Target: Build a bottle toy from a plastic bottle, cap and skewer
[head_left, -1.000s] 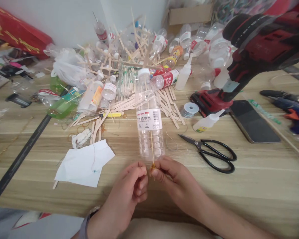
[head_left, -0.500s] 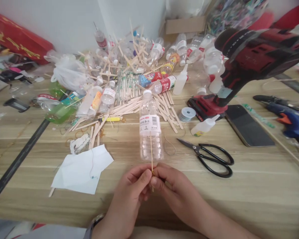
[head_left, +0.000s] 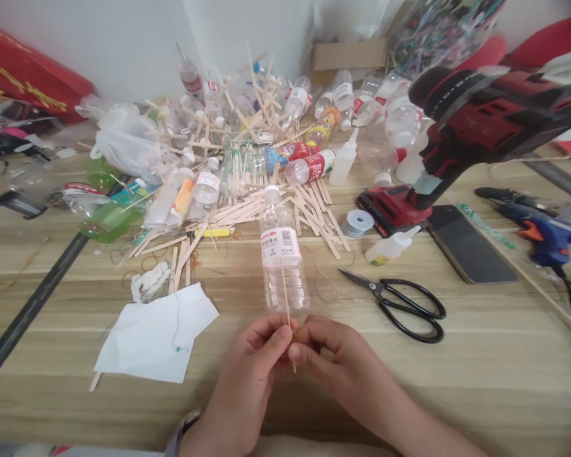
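At lower center, the left hand (head_left: 261, 365) is pinching a thin stick (head_left: 286, 293); the right hand (head_left: 335, 358) is closing its fingertips beside it.

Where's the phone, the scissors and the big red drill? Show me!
Phone (head_left: 471, 244), head view: on its dark screen.
Scissors (head_left: 373, 287), head view: on the pivot.
Drill (head_left: 492, 117), head view: on its red body.

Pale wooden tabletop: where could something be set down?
The tabletop is bare nearer than the black-handled scissors, right of the right hand; a smaller patch separates the white paper from the left hand. Its far half is crowded with clear plastic bottles and flat wooden sticks.
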Available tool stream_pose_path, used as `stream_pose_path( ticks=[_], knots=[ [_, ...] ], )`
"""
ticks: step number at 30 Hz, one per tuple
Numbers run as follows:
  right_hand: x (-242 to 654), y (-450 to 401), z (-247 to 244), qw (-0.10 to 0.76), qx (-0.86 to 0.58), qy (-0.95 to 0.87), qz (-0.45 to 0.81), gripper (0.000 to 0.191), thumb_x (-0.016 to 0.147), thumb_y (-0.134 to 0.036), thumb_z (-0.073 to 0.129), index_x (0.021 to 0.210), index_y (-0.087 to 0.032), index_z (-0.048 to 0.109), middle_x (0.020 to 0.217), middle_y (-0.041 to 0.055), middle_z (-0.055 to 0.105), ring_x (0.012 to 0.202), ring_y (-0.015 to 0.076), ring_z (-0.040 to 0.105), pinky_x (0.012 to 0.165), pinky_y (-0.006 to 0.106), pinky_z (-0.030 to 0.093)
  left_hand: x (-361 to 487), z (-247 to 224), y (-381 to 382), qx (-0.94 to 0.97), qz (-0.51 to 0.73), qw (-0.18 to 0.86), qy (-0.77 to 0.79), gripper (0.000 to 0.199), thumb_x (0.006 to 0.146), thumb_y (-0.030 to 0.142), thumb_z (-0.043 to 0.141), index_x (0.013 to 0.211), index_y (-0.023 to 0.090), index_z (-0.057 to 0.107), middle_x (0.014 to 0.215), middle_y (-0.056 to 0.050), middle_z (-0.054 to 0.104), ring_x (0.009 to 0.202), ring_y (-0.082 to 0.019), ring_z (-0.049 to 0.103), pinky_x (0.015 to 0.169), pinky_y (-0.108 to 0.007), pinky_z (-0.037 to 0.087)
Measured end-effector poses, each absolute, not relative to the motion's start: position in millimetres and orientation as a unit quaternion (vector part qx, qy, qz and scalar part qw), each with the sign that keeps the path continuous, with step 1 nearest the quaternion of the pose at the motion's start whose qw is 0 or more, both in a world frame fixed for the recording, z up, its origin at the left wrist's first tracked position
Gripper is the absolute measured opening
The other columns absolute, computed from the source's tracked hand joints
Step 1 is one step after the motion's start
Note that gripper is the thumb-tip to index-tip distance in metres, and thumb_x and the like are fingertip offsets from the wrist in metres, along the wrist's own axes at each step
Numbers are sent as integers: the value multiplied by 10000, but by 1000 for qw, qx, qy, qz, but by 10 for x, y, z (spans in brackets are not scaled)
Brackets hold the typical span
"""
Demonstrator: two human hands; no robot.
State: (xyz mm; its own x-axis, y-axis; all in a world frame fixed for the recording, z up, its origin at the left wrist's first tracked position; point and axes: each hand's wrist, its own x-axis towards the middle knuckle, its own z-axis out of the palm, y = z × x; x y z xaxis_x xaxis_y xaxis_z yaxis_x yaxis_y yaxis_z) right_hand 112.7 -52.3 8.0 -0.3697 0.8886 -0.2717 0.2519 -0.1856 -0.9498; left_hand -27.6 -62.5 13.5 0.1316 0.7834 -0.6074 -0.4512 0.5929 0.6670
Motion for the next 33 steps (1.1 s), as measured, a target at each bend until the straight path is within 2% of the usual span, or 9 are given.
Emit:
stream_pose_path(
  ticks=[3,6,11,14,17,21,26,29,33],
  knots=[
    [1101,-512,92,273,-557,-538,571,120,732,-302,669,681,-209,613,605,-33,478,595,144,441,565,268,343,-281,147,-595,179,420,736,499,239,657,345,798,740,150,688,695,7,595,636,-95,464,596,-218,363],
    [1066,-521,97,273,-583,-507,573,53,708,-236,668,694,-210,624,598,-30,515,603,151,461,583,275,358,-294,147,-580,182,415,741,495,239,659,338,798,753,153,680,721,3,606,643,-99,480,595,-222,374],
    [1001,-569,29,321,-570,-485,580,174,746,-300,646,624,-218,553,610,-18,532,605,159,480,605,296,381,-341,101,-567,167,389,750,508,322,615,371,827,779,155,652,712,4,587,628,-104,495,556,-222,389],
    [959,-594,-5,353,-554,-472,587,268,769,-370,646,599,-223,501,628,-10,531,618,165,497,607,303,395,-378,45,-547,170,365,758,513,396,583,435,835,788,162,634,684,22,546,540,-77,432,440,-200,313],
    [916,-600,19,378,-552,-483,565,253,796,-351,624,608,-220,517,639,-9,535,632,163,513,619,298,407,-401,10,-525,165,361,762,512,445,551,467,846,787,165,621,674,36,523,492,-56,383,395,-191,257],
    [865,-602,77,400,-568,-510,507,213,814,-279,606,618,-215,553,633,-13,532,631,155,519,606,279,411,-414,36,-499,129,356,784,493,427,542,420,867,773,157,623,651,48,523,480,-40,387,422,-181,284],
    [827,-648,61,418,-576,-512,481,187,831,-226,603,647,-219,568,659,-13,545,644,151,522,617,272,425,-440,76,-460,97,347,817,451,360,565,326,873,756,124,645,681,23,567,579,-51,449,545,-180,374],
    [825,-684,24,430,-572,-498,489,159,849,-238,598,692,-218,577,690,-9,542,655,151,524,618,272,432,-453,69,-450,89,332,827,445,354,563,303,874,741,139,617,687,33,557,582,-56,443,531,-189,356],
    [859,-689,-21,448,-545,-466,534,166,876,-299,594,733,-214,581,755,4,541,689,153,543,632,279,456,-430,78,-435,116,322,821,458,376,593,367,850,746,163,574,655,47,533,557,-66,426,490,-205,302]
  ],
)
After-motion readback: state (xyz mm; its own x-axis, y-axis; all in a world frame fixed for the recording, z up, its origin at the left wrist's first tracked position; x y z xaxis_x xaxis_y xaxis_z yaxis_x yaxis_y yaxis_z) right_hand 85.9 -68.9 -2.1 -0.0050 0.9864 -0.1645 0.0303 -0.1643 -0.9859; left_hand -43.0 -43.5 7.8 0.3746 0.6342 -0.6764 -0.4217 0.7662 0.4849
